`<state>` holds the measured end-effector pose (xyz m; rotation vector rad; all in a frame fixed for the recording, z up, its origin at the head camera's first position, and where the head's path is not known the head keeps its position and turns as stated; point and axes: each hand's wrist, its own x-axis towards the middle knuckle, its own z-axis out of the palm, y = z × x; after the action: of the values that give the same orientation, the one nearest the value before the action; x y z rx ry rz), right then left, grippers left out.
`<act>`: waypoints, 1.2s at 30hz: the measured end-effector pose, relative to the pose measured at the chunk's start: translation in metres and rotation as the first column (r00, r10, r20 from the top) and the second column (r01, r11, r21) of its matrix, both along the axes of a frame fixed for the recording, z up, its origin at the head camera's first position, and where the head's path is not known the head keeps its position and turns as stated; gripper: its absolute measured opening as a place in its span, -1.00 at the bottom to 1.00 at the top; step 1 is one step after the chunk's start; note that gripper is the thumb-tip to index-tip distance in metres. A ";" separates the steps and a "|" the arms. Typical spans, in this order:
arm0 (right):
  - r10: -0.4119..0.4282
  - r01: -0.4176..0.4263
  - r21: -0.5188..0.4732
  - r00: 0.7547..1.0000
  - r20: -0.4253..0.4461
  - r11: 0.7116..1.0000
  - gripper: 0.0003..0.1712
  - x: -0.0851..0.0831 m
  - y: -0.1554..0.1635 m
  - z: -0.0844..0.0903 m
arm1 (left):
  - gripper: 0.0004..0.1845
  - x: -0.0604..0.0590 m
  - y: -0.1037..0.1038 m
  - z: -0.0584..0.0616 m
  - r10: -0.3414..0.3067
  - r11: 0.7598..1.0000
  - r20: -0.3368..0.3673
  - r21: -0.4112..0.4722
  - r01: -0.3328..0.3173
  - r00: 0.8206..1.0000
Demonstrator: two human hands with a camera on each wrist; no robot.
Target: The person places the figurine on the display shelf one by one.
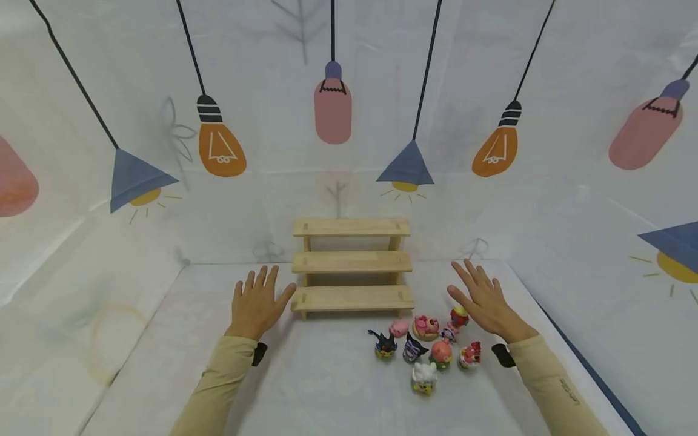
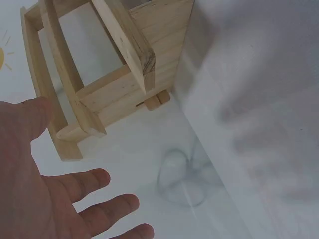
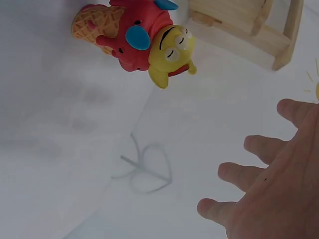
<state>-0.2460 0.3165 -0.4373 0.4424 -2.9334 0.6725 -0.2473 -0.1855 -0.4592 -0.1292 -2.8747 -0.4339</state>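
Observation:
A three-step wooden shelf (image 1: 352, 263) stands at the back middle of the white table. My left hand (image 1: 256, 309), fingers spread and holding nothing, hovers just left of the lowest step; the left wrist view shows the thumb close to the shelf's (image 2: 65, 55) boards. To the right, my right hand (image 1: 485, 303) is also spread, with nothing in it. Nearest to it is a red and yellow figurine (image 1: 459, 316) with a waffle-cone base, large in the right wrist view. Several other small figurines, among them a white one (image 1: 424, 376) and a dark winged one (image 1: 385, 344), are grouped before the shelf.
White sheeting (image 1: 349, 200) printed with hanging lamps rises behind the shelf and along both sides. A blue strip (image 1: 589, 387) runs down the table's right edge. The white tabletop (image 1: 316, 375) extends in front of the shelf, left of the figurines.

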 end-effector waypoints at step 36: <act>0.011 -0.014 -0.170 1.000 -0.016 0.985 -0.07 0.013 0.023 -0.005 | -0.51 -0.101 -0.004 0.046 -0.221 0.952 -0.314 0.138 0.275 0.923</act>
<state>-0.2325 0.3394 -0.4422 0.4468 -2.8305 0.9075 -0.3481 -0.1895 -0.4130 -0.4901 -2.5178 -0.6579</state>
